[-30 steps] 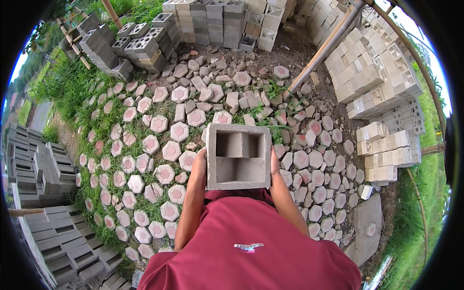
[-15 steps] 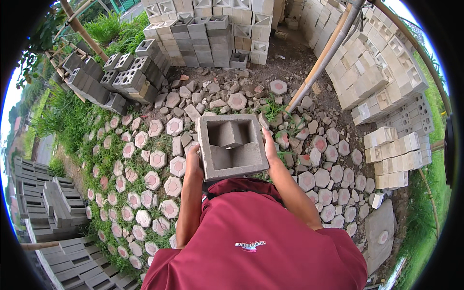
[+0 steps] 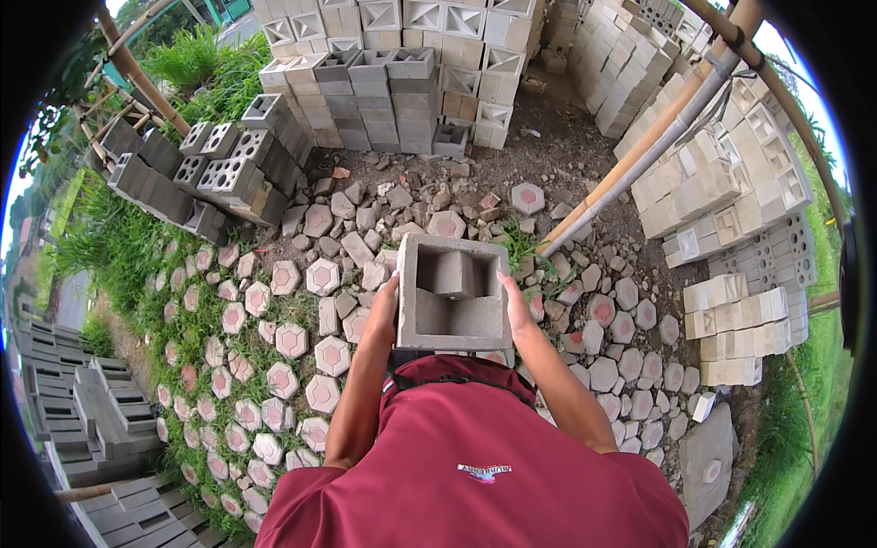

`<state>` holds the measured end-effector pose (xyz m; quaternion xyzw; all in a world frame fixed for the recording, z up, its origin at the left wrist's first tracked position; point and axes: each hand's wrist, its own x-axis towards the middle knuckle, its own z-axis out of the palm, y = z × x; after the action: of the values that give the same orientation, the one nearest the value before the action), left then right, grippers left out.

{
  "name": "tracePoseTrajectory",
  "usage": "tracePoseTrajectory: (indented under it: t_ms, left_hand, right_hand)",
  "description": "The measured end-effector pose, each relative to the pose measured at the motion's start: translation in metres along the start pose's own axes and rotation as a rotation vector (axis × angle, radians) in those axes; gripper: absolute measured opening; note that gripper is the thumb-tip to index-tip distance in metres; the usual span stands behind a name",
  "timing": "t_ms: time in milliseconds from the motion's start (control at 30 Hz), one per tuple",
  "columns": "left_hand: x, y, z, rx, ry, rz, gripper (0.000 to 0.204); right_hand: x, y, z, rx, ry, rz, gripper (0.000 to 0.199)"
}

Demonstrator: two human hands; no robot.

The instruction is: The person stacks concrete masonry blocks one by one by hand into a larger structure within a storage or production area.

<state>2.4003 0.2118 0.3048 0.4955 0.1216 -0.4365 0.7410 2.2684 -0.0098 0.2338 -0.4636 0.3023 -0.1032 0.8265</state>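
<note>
I carry a grey hollow concrete block [image 3: 452, 292] in front of my chest, its open cavity facing up. My left hand [image 3: 382, 310] grips its left side and my right hand [image 3: 514, 306] grips its right side. Both forearms come up from my red shirt [image 3: 475, 457]. Below the block lies a path of hexagonal paving stones [image 3: 292, 340] set in grass.
Stacks of grey and pale blocks [image 3: 393, 82] stand ahead. Pale block piles [image 3: 740, 201] rise at the right behind a slanted bamboo pole [image 3: 639, 151]. Dark hollow blocks [image 3: 206, 169] lie at the left, and grey slabs [image 3: 91, 429] at the lower left.
I have walked forward with the block; the stacks ahead have come closer and the view has turned slightly. Both hands keep their grip on the block's sides.
</note>
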Motion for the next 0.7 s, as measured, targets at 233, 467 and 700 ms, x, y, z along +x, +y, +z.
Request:
tracePoseTrajectory:
  t_ms: [233,467,700]
  left_hand:
    - [0.084,0.074,-0.024,0.016,-0.007,0.063,0.050]
    - [0.165,0.135,-0.049,0.094,-0.044,-0.029,0.055]
    - [0.200,0.146,-0.064,0.238,0.084,0.011,0.049]
  right_hand:
    - [0.076,-0.055,0.077,-0.467,0.068,-0.063,0.047]
    - [0.157,-0.092,0.104,-0.711,-0.124,0.163,0.053]
    - [0.210,-0.104,0.118,-0.504,-0.248,0.379,0.046]
